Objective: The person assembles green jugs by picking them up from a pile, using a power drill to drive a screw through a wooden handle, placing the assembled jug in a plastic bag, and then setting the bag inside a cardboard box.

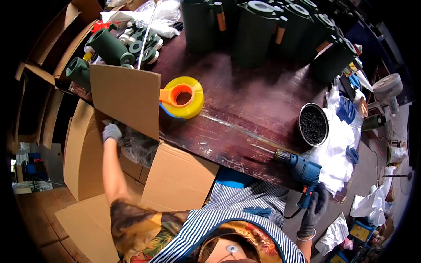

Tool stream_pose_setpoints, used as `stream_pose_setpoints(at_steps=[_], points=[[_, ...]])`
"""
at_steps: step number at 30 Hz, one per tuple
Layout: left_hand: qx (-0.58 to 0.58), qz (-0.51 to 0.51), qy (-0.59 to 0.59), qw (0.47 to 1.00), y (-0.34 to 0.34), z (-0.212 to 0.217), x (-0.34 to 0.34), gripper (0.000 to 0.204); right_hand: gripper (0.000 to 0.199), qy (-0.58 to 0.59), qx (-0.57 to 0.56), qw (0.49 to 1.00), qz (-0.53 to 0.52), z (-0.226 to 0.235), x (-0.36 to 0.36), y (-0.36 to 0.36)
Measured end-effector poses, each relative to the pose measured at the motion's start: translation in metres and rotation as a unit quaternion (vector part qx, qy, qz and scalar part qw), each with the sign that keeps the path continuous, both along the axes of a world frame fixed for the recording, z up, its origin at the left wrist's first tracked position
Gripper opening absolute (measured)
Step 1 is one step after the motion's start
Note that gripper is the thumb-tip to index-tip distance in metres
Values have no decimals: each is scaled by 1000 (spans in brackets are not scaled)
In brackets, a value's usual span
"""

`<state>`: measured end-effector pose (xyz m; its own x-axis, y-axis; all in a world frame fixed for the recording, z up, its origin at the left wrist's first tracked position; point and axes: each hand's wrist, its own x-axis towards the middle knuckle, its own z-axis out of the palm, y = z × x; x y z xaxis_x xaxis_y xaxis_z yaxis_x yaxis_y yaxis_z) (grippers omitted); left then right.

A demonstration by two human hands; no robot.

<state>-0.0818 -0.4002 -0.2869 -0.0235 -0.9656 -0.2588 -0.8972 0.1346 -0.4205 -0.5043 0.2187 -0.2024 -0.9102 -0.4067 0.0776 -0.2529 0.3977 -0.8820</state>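
My left hand (112, 132), in a pale glove, reaches into an open cardboard box (81, 153) at the left. Its fingers are closed at the edge of a clear plastic bag (137, 142); the fingertips are partly hidden. On the right, my right hand (314, 210), in a dark grey glove, is against the back of the handle of a blue power drill (305, 170). The drill's long bit points left over the table's near edge. Part of that hand's grip is hidden behind the handle. A raised box flap (127, 98) stands beside a yellow tape roll (197, 98) with an orange core.
Dark green jugs (253, 39) crowd the far side of the dark red table (245, 96). A bowl of black screws (313, 124) stands right, beside white plastic sheets (333, 153). Green jug parts (109, 46) heap at the far left. A drill cord (293, 215) hangs down.
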Motion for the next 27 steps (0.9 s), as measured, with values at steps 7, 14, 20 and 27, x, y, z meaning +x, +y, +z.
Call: stream_pose_setpoints(at_steps=[7,14,20,27], points=[[-337,-564,485,578,91,253,-243,42,76,154,325,933,6,-64,-39,40],[-131,-620,383,672,12,227,-502,101,107,224,349,905,96,-42,-41,29],[-226,-564,519,601,78,222,-413,58,95,60,213,975,22,-55,-23,32],[339,-59,770,537,221,152,-201,54,75,-56,141,986,-65,-56,-24,72]])
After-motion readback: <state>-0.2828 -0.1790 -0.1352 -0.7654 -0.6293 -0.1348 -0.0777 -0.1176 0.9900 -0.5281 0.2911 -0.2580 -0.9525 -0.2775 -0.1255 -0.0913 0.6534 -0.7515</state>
